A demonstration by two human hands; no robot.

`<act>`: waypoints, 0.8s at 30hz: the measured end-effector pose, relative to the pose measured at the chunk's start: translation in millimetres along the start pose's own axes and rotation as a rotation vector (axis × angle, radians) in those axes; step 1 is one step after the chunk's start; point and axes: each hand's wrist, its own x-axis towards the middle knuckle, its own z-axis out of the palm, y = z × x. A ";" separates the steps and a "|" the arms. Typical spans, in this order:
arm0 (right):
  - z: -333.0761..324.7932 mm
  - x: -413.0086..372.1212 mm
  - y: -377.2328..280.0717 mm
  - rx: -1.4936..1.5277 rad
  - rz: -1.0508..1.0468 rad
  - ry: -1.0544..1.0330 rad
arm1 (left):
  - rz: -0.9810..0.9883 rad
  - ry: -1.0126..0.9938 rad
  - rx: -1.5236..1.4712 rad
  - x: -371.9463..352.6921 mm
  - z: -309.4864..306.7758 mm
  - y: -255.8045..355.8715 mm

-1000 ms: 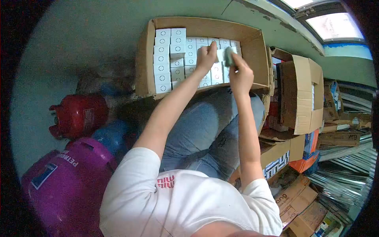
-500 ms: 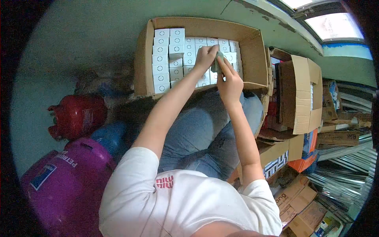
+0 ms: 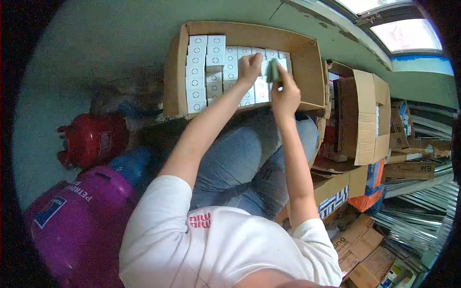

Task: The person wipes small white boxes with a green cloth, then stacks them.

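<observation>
A large open cardboard carton holds rows of small white boxes with round marks on their tops. My right hand grips a small grey-green flat object over the right part of the rows; its kind is blurred. Just to its left, my left hand is closed, thumb and fingers pinched together above the boxes. What sits in that pinch, if anything, I cannot tell. A gap separates the two hands.
More open cartons stand to the right, beside bundled metal strips and flattened cardboard. At the left are a red gas cylinder and a purple one. My knees are against the carton's near side.
My hands were together at the grey-green object and have come apart. The right hand has moved slightly right and down with it; the left stays nearly in place.
</observation>
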 end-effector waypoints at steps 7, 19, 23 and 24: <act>-5.4 40.4 63.0 0.410 0.205 0.071 | -0.312 -0.389 -0.168 5.8 3.8 -11.2; -14.5 48.0 79.3 0.401 0.149 -0.142 | -0.362 -0.878 -0.260 1.7 6.8 -13.7; -25.3 32.0 38.8 -0.250 -0.252 -0.167 | -0.381 -0.762 -0.129 1.0 6.1 -16.1; -22.1 28.7 40.3 -0.317 -0.292 -0.137 | -0.389 -0.712 -0.071 1.2 6.5 -11.8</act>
